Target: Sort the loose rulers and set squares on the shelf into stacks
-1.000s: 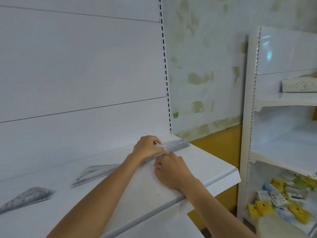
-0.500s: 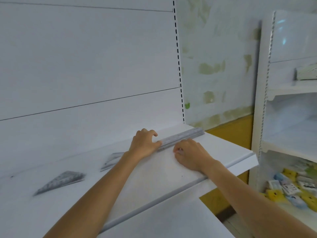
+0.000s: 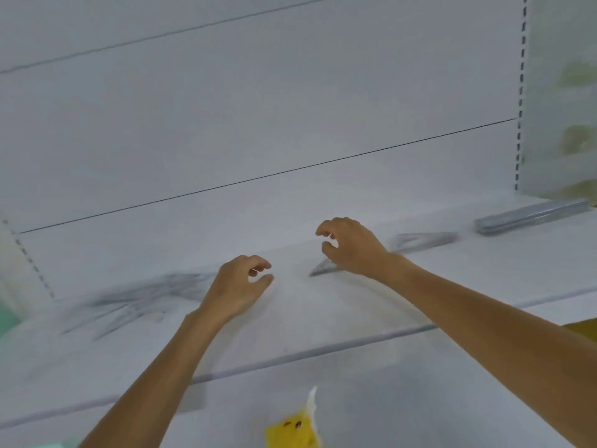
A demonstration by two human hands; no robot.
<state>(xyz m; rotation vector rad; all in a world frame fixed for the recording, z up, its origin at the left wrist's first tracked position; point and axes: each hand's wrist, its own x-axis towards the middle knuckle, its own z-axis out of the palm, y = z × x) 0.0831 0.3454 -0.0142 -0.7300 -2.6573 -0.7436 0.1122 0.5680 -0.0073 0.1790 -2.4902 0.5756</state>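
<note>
Holds left hand and right hand loosely curled, empty, above shelf; set square at right palm, ruler stack near right edge.

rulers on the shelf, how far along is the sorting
Done: one ruler stack sits far right on the shelf. In hand: nothing; left hand and right hand hover empty. Left: a set square by the right hand, a second set square beside it, and a blurred loose pile on the left.

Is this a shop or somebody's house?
Most likely a shop, maybe one selling stationery: a white display shelf with a slotted upright, and a stack of rulers and set squares lying on it.
</note>
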